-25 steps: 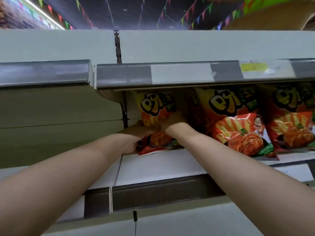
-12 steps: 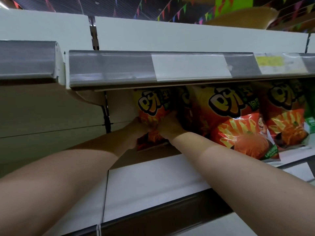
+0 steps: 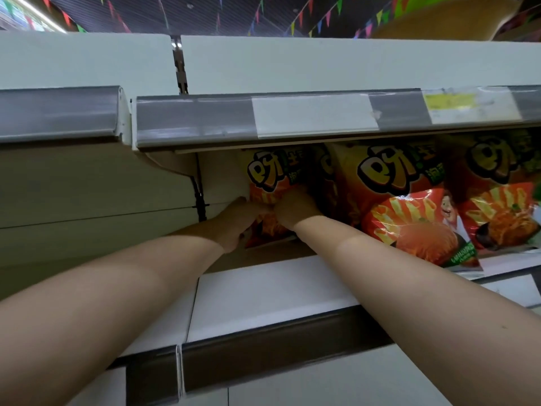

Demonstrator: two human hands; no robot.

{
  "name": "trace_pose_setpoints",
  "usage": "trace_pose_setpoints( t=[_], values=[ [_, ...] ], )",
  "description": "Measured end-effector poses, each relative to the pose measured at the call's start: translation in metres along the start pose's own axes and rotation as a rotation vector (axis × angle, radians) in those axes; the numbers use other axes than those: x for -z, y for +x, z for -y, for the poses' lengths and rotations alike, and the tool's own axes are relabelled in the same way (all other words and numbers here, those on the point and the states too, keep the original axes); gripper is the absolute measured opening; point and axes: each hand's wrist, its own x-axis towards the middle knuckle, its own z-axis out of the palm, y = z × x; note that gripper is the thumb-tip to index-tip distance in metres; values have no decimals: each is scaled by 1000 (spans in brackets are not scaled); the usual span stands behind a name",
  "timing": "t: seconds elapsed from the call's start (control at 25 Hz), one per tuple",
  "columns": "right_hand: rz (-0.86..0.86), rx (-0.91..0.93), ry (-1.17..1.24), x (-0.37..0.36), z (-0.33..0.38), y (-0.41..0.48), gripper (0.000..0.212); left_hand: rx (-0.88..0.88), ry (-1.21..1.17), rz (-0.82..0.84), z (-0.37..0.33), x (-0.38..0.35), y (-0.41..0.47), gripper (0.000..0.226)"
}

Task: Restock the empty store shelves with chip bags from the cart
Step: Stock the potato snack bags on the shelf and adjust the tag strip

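Chip bag (image 3: 272,183) sits upright and deeper on shelf (image 3: 263,288) than a second ago, beside stocked bags (image 3: 409,206); left hand (image 3: 238,221) and right hand (image 3: 295,208) grip it, fingers curled; placement looks nearly done

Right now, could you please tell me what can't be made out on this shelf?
All in the head view:
- Right hand: fingers hidden by its own back, against the leftmost chip bag.
- Bag tops: covered by the upper price rail.
- Rightmost bag: cut off by the right edge.
- Yellow label: print too blurred to read.
- Cart: out of frame.
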Motion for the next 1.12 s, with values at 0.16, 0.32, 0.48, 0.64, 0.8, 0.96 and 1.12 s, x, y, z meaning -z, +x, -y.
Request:
trace_pose_setpoints(
  t=[0.16,0.32,0.48,0.64,0.8,0.96,1.12],
  values=[
    [-29,1,30,5,16,-24,49,-29,83,-155,2,-2,-32,55],
    [55,47,312,16,24,-76,31,-76,49,-305,7,3,-91,19],
    [-19,239,599,3,31,-128,31,-210,26,-619,25,33,-154,30],
    [44,401,819,-22,58,-178,35,-202,4,-738,46,67,-221,19],
    [206,514,874,-54,107,-230,30,-132,-16,-859,68,110,-282,19],
    [352,615,907,-88,168,-285,24,-96,-36,-1018,93,168,-347,17],
    [543,680,961,-132,238,-359,20,-22,-67,-1157,127,238,-423,17]
  ],
)
